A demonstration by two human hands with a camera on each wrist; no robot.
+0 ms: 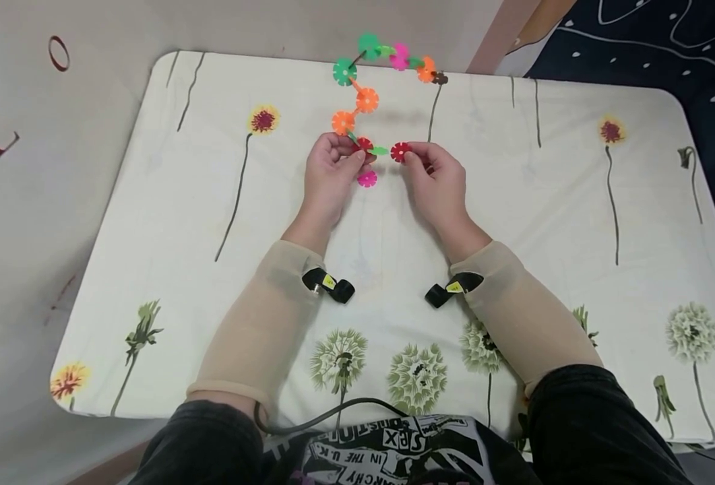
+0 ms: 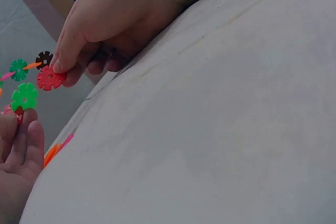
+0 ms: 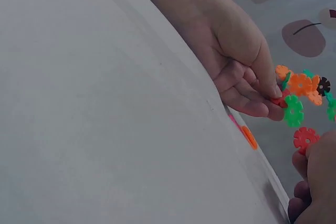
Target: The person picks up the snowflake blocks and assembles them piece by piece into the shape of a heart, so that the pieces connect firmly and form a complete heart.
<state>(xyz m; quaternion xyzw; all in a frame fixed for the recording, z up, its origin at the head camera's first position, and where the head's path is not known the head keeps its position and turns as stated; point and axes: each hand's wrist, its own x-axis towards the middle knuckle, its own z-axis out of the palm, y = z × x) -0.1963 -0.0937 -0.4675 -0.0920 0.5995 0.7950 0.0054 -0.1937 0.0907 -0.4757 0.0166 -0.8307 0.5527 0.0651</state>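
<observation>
Head view: left hand [image 1: 333,172] pinches a red link [image 1: 364,144] of the disc chain [image 1: 343,122], which curves away beyond both hands; right hand [image 1: 441,178] pinches a single red disc [image 1: 400,152] near, not touching, the chain's green disc [image 1: 379,151].

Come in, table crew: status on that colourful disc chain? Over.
Left hand pinches disc chain by a red disc. Right hand pinches separate red disc, gap before chain's light-green disc. Pink disc nearby, outside that gap.
</observation>
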